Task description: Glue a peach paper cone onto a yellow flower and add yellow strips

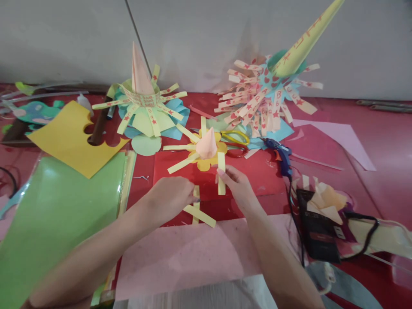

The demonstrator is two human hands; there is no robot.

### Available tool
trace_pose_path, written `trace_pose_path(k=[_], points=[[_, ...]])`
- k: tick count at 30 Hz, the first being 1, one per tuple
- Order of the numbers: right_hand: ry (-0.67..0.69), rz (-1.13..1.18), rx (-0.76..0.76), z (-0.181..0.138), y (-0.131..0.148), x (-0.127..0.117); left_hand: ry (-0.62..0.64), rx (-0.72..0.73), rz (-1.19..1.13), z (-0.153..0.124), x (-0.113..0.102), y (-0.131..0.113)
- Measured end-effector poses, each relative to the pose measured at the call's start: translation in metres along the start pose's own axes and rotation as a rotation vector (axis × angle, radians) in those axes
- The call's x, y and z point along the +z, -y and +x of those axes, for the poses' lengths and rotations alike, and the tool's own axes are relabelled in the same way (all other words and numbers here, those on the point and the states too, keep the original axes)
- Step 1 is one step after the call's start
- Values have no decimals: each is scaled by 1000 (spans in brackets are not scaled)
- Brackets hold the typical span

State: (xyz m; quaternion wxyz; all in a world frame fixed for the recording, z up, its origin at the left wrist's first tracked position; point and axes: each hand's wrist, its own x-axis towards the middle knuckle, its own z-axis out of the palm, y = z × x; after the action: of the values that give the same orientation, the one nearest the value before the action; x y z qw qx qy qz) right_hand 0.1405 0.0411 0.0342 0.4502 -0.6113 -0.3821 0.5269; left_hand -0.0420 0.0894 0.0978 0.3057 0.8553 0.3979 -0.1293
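Note:
My right hand pinches a pale yellow paper strip between thumb and fingers, its upper end close to the flower's lower right edge. Fingers curled downward, my left hand closes on the upper end of another paper strip. A loose strip lies crosswise just below it. Ahead of both hands sits a yellow paper flower with a small pink paper cone at its centre. Several pale strips stick out from its left side and back. A red sheet lies under them.
Yellow-handled scissors and a blue glue gun lie behind and to the right. Two decorated cone hats stand along the wall. Green sheets cover the left, and a black box sits at right.

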Motion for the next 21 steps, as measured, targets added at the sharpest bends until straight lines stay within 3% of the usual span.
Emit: trace_pose_path(k=[3,7,11,18,21], points=[[65,-2,9,-2,-2,9,-201,-127,10,8,-3,-1],[77,-14,-10,-2,-3,9,-277,-104,94,20,0,7],[17,-123,-46,-2,-2,2,-373,-247,202,27,10,11],[-176,-655,-258,-2,-5,-1,-330,-321,318,29,14,2],[-183,-724,-316,-1,-8,0,-314,-300,293,28,12,2]])
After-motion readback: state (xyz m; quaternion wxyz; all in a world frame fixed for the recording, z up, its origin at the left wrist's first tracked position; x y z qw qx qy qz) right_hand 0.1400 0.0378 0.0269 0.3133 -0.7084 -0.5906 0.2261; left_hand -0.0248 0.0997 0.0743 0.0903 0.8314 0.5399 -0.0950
